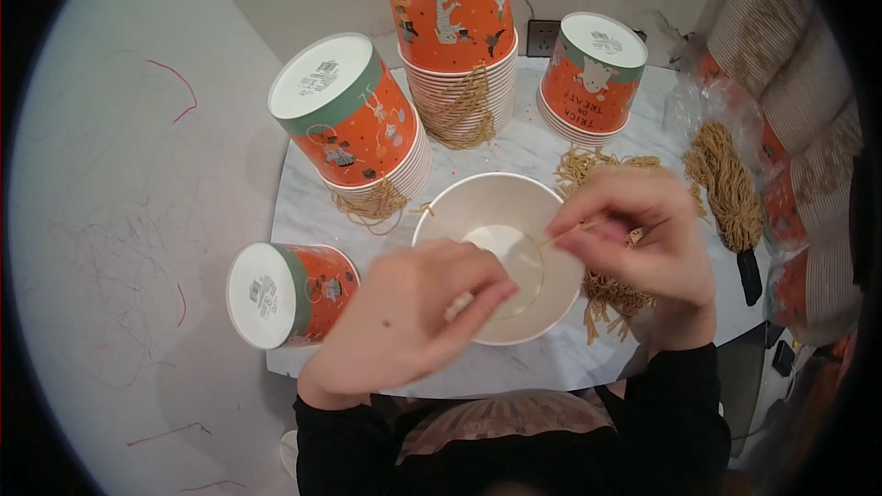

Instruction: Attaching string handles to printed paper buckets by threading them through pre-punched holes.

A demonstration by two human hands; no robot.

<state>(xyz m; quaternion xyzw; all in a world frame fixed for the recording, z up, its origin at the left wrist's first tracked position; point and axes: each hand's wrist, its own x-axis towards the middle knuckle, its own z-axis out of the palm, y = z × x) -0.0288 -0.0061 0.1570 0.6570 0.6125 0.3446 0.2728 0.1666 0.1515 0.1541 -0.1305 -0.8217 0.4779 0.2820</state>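
A white paper bucket (439, 212) stands mouth up in front of me, with a short tan cord end (424, 209) at its left rim. Over its opening, a thin tan cord (542, 266) curves between my two hands. My right hand (648, 234) is closed, pinching the cord between thumb and forefinger above the bucket's right side. Slightly blurred, my left hand (413, 317) is closed near the bucket's lower left, where the cord's other end runs to its fingers. A small pale bit shows in that hand. Loose tan cords (617, 298) lie beside the bucket, partly under my right hand.
Upside-down stacks of orange and green buckets stand at the left (354, 138), back (450, 28) and back right (593, 83). One bucket (303, 294) lies on its side at left. A cord bundle (721, 179) and plastic-wrapped bucket stacks (799, 110) are at right.
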